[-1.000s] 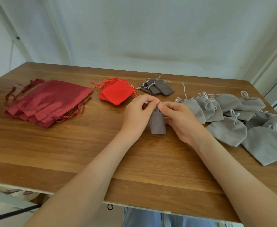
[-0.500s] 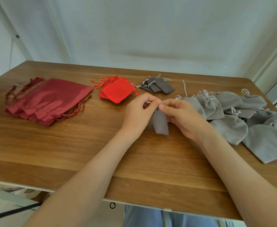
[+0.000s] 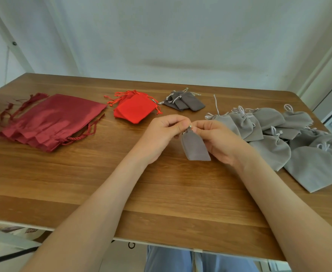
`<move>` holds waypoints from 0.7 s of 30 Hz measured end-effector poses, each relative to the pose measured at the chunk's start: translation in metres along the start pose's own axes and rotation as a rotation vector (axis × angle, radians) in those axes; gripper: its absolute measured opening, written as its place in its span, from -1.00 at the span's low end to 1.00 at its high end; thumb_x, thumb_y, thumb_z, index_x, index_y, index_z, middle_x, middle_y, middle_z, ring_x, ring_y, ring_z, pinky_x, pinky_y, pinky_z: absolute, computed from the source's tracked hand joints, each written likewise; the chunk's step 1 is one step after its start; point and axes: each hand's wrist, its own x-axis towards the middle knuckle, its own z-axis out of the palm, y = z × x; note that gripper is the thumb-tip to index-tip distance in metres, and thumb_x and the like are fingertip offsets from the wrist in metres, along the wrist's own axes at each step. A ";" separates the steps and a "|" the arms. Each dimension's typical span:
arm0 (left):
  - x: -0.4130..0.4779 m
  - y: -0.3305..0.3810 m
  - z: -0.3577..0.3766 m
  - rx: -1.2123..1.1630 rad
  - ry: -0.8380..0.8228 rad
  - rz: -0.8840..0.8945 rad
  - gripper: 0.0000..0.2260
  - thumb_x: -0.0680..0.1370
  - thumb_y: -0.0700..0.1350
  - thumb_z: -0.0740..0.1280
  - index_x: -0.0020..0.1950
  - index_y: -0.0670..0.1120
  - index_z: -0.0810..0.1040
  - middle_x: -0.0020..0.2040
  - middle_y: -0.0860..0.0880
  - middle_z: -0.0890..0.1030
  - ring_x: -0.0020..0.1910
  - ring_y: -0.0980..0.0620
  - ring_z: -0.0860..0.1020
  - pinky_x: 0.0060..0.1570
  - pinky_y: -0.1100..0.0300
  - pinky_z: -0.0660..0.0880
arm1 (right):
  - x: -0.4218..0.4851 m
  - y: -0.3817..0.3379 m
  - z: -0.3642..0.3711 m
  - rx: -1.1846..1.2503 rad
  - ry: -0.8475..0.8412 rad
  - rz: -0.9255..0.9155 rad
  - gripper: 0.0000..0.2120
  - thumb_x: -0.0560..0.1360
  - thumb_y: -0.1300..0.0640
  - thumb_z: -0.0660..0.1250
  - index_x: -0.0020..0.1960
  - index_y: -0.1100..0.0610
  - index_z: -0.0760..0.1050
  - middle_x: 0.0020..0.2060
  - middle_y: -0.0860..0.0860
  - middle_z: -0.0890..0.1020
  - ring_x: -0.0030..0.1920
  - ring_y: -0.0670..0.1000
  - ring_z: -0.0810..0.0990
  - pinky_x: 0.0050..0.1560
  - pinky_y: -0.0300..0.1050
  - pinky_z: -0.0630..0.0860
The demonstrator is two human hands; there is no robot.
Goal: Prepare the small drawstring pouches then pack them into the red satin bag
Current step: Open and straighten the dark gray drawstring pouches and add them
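A small dark grey drawstring pouch (image 3: 195, 147) hangs above the middle of the wooden table (image 3: 82, 183). My left hand (image 3: 161, 136) and my right hand (image 3: 218, 142) both pinch its top, fingertips meeting at the mouth. The pouch's mouth and cord are mostly hidden by my fingers. A stack of dark red satin bags (image 3: 51, 120) lies at the far left. Bright red small pouches (image 3: 134, 108) and three dark grey small pouches (image 3: 184, 102) lie behind my hands.
A spread of several larger light grey pouches (image 3: 291, 142) covers the right side of the table up to its right edge. The table's front edge runs just below my forearms. A white wall stands behind the table.
Both hands have lifted the grey pouch slightly and tilted its bottom toward the right. Their pinch at its top is unchanged.
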 end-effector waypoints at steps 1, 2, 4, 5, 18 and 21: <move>0.000 0.000 0.000 0.047 0.002 0.012 -0.87 0.54 -0.21 0.34 -0.15 -0.05 0.65 -0.21 0.00 0.60 -0.19 0.03 0.44 -0.13 0.15 0.40 | 0.000 0.000 0.001 -0.017 0.027 0.007 -0.83 0.59 0.20 0.19 -0.06 0.20 0.55 -0.27 -0.02 0.65 -0.26 -0.13 0.59 -0.25 -0.28 0.51; 0.000 0.000 -0.002 0.089 0.006 0.027 -0.88 0.53 -0.22 0.35 -0.13 -0.06 0.65 -0.19 -0.04 0.61 -0.18 0.02 0.45 -0.11 0.15 0.41 | 0.000 0.001 0.002 -0.032 0.053 0.018 -0.82 0.60 0.19 0.19 -0.10 0.18 0.54 -0.31 -0.04 0.63 -0.29 -0.13 0.57 -0.27 -0.28 0.49; -0.001 -0.001 -0.003 0.151 0.004 0.053 -0.88 0.52 -0.22 0.36 -0.13 -0.04 0.66 -0.16 -0.07 0.64 -0.16 0.03 0.48 -0.06 0.12 0.44 | 0.000 0.001 0.002 -0.052 0.104 0.040 -0.81 0.60 0.18 0.20 -0.11 0.16 0.54 -0.31 -0.02 0.60 -0.30 -0.11 0.54 -0.29 -0.28 0.46; -0.001 -0.001 -0.003 0.177 0.005 0.063 -0.88 0.52 -0.22 0.37 -0.12 -0.04 0.66 -0.15 -0.05 0.65 -0.15 0.05 0.50 -0.03 0.11 0.46 | 0.001 0.001 0.003 -0.067 0.121 0.049 -0.81 0.61 0.17 0.20 -0.10 0.17 0.54 -0.29 0.00 0.59 -0.29 -0.10 0.53 -0.30 -0.28 0.46; -0.001 -0.004 -0.004 0.650 -0.009 0.119 -0.86 0.53 -0.22 0.31 0.00 -0.01 0.41 -0.18 0.08 0.51 -0.29 0.24 0.42 -0.27 0.39 0.32 | 0.008 0.007 0.011 -0.771 0.399 -0.218 -0.90 0.58 0.19 0.23 -0.11 0.12 0.48 -0.30 -0.13 0.50 -0.27 -0.19 0.43 -0.28 -0.47 0.32; -0.002 -0.007 -0.002 0.762 -0.016 0.150 -0.84 0.53 -0.24 0.26 0.02 -0.02 0.35 -0.14 0.07 0.42 -0.21 0.21 0.38 -0.23 0.40 0.29 | 0.009 0.010 0.013 -0.869 0.374 -0.226 -0.91 0.59 0.19 0.22 -0.08 0.15 0.46 -0.27 -0.08 0.50 -0.26 -0.15 0.42 -0.28 -0.34 0.32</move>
